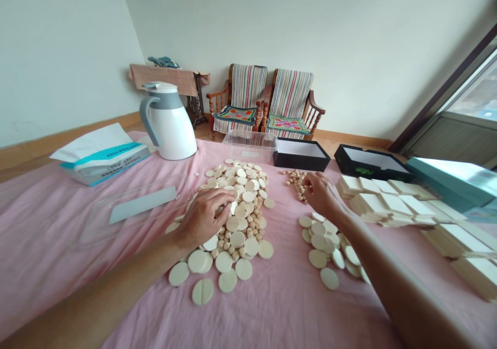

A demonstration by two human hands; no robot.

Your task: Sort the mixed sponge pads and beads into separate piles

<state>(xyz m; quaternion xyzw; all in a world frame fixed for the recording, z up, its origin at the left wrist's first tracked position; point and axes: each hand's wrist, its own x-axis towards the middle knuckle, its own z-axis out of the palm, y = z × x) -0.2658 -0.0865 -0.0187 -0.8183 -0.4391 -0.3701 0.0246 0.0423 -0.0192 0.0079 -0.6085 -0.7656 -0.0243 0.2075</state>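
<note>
My left hand [205, 214] rests on the left side of a large mixed pile of round wooden discs [248, 196] and small wooden beads [254, 224]. Its fingers are slightly bent, and the thumb stands apart from them. My right hand [322, 193] is over a small heap of wooden beads [298, 182] farther right. There the fingers are curled together, and whatever may be between the tips is too small to make out. Just below my right wrist lies a second, smaller pile of wooden discs [319, 241], partly covered by my forearm.
Stacks of square wooden pieces [392, 201] fill the right side beside a teal box [454, 183]. At the back stand two black trays [302, 162], a clear plastic container [250, 144] and a white jug [174, 131]. Left are a tissue pack [104, 162] and a clear lid [97, 212].
</note>
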